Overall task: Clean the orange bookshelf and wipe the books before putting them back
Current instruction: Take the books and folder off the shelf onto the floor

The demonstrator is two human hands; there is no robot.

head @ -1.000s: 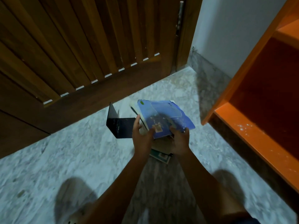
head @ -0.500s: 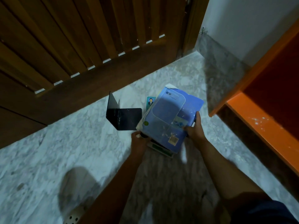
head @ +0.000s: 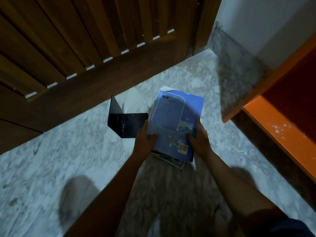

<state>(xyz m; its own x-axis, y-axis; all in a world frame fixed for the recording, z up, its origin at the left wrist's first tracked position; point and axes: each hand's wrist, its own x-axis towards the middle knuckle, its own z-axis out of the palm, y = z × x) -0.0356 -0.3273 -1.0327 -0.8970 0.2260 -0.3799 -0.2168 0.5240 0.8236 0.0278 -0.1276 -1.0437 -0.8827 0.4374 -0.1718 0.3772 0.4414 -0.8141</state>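
Observation:
A blue book [head: 172, 120] lies on top of a small stack of books [head: 172, 162] on the marble floor. My left hand [head: 144, 142] grips the stack's left edge, thumb on the blue cover. My right hand [head: 199, 135] grips the right edge, thumb on the cover too. The cover is dusty, with a barcode near its lower edge. The orange bookshelf [head: 280, 132] stands at the right; its bottom shelf carries white specks of dust.
A black metal bookend [head: 125, 122] stands on the floor just left of the stack. A slatted wooden door [head: 85, 48] fills the upper left. A white wall [head: 265, 19] with a stone skirting meets the shelf's left side.
The blue book has turned from slanted to nearly straight on the stack. Both hands have shifted onto its side edges, the left one up from the lower corner.

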